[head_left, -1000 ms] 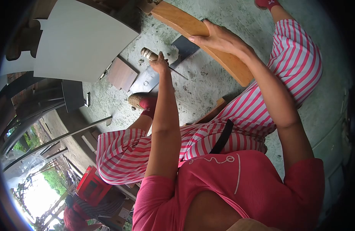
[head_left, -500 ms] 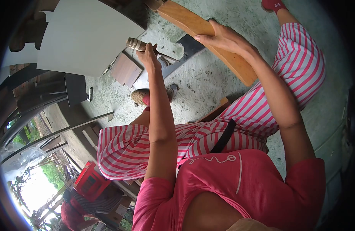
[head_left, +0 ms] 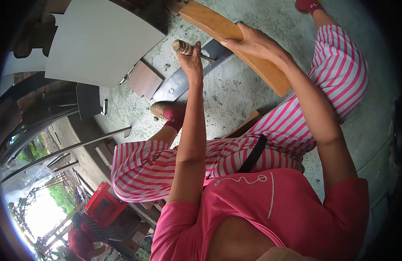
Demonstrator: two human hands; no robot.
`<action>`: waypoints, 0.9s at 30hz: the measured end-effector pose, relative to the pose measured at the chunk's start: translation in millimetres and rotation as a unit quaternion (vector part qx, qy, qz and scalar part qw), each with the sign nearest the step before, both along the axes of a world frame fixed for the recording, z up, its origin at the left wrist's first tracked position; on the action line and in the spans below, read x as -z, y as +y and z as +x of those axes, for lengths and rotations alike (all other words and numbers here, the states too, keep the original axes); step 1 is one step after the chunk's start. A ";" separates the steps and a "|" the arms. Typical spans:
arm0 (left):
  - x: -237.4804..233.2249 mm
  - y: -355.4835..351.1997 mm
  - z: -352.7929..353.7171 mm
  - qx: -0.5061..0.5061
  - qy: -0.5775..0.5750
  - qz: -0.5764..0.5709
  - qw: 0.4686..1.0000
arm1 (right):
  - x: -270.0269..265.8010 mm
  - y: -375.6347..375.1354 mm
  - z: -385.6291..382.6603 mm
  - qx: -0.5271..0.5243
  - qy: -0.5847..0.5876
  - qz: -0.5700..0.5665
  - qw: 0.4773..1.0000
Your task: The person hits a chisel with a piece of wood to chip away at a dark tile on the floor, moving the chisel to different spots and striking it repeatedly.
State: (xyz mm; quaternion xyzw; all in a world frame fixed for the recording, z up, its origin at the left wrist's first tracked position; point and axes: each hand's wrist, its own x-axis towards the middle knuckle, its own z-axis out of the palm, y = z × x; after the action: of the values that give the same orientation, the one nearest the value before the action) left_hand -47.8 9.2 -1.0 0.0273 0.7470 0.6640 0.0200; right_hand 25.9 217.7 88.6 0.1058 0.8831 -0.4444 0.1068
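My left hand [head_left: 191, 63] is closed around the taped handle of a hand tool [head_left: 182, 47]. The tool's thin dark shaft points right, its end over or near a long grey strip [head_left: 179, 81]; whether they touch is unclear. A long, slightly curved wooden piece [head_left: 214, 22] slants across the upper middle, its lower end by the striped trouser leg. My right hand [head_left: 257, 43] grips this piece near its middle, the thumb lying on its face and the fingers over the upper edge. The two hands are apart.
A large pale panel [head_left: 101, 43] lies at upper left, with a small wood-grain board [head_left: 144, 80] and a dark board [head_left: 88, 101] near it. My shoe [head_left: 161, 109] is beside the strip. At lower left are a red box [head_left: 106, 203] and another person [head_left: 81, 241], bent over.
My left hand has moved right with the tool, closer to the wooden piece, uncovering more of the shoe. My right hand and the wooden piece have stayed nearly still.
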 end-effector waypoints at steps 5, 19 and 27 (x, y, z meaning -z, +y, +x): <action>8.3 -8.8 -8.1 0.029 -0.018 -0.137 0.990 | 5.3 -0.4 4.5 0.013 0.024 0.018 0.999; -7.5 -9.3 -3.9 0.059 -0.009 -0.062 0.996 | 4.1 0.2 3.2 0.012 0.008 0.007 1.000; -18.1 -2.1 -4.7 0.113 0.034 -0.141 0.983 | 10.1 0.8 1.8 0.007 0.022 -0.002 1.000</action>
State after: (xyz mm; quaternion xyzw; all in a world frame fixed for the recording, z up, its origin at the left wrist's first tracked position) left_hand -52.5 7.1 17.1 0.1308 0.8257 0.5438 0.0729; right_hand 27.7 218.5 78.4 0.1018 0.8834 -0.4495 0.0847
